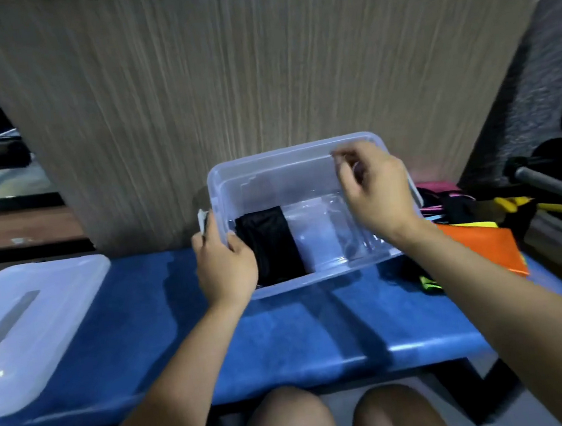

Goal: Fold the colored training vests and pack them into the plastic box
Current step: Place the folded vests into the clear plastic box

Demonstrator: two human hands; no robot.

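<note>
Already your left hand (225,260) grips the near left rim of the plastic box (295,152), thumb inside, probably to steady it on the blue worktop (287,336). Your right hand (374,190) hovers over the right half with fingers curled; whether it pinches anything, I cannot tell. One folded black vest (271,244) lies flat against the left wall, leaving bare floor beside it for more. The lid (28,325) rests well apart on the left, and the unfolded vests (481,241), orange on top, are heaped just right of the box.

blue bench (288,339) | on it: plastic box (316,281), lid (37,313), orange vest (482,248)
</note>
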